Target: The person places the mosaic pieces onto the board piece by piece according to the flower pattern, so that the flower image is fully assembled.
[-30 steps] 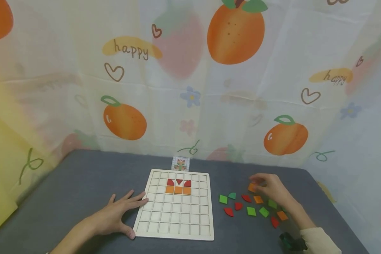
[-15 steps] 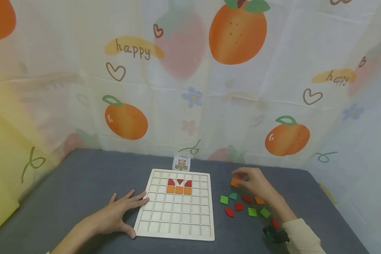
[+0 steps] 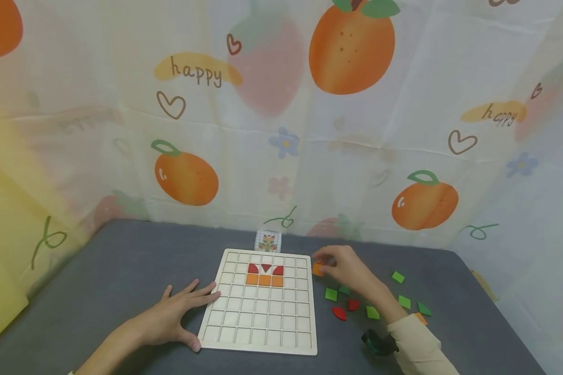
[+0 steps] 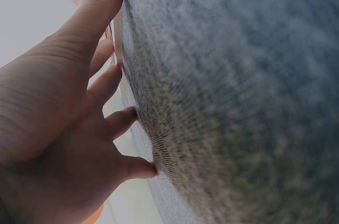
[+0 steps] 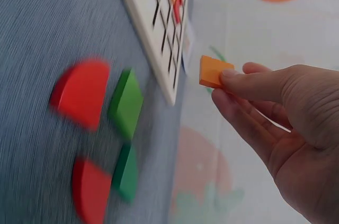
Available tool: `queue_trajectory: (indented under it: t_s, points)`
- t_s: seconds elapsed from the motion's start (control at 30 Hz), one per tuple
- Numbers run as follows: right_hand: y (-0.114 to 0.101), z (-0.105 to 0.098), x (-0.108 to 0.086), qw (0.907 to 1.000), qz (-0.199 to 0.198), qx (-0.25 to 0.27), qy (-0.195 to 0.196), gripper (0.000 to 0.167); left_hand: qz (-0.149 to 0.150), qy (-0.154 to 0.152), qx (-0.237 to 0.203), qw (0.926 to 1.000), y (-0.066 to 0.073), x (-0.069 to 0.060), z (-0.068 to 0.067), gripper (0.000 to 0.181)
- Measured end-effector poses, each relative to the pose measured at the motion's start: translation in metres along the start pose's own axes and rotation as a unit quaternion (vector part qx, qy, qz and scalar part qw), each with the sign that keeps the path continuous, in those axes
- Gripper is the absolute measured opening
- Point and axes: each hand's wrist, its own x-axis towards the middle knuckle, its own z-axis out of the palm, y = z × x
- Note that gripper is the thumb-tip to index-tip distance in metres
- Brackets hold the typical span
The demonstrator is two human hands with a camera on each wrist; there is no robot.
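Note:
A white gridded board (image 3: 258, 307) lies on the table, with three orange squares (image 3: 265, 280) in a row and red pieces (image 3: 278, 271) just above them. The left hand (image 3: 171, 317) is spread at the board's left edge, fingertips and thumb touching it; in the left wrist view the same hand (image 4: 63, 107) has its fingers apart. Between thumb and fingers the right hand (image 3: 344, 266) pinches an orange square (image 3: 317, 269) beside the board's upper right edge. In the right wrist view that orange square (image 5: 212, 71) is held above the table by the right hand (image 5: 296, 113).
Right of the board lie loose green squares (image 3: 331, 294), red quarter-round pieces (image 3: 339, 313), a green triangle (image 3: 424, 309) and an orange piece (image 3: 420, 318) partly behind the sleeve. A small patterned card (image 3: 268, 241) lies behind the board. A printed cloth (image 3: 244, 172) hangs behind the table.
The right hand has moved left from the loose pieces to the board's right edge, carrying the orange square. The left hand has stayed in place on the board.

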Motion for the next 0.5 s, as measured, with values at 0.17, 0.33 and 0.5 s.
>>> queue_trajectory:
  t_s: [0.17,0.33,0.5]
  points:
    - [-0.015,0.010,0.012,0.9995,-0.025,0.015,-0.012,0.027,0.002,0.000,0.000,1.0000,0.000,0.000,0.000,0.105]
    - [-0.028,0.022,0.018,0.9987,-0.037,0.024,-0.023,0.027,0.003,0.001,-0.004,1.0000,0.000,0.000,0.000,0.106]
    - [-0.036,0.033,0.023,0.9975,-0.034,0.051,-0.035,0.027,0.002,0.002,-0.004,1.0000,0.001,0.000,0.000,0.106]
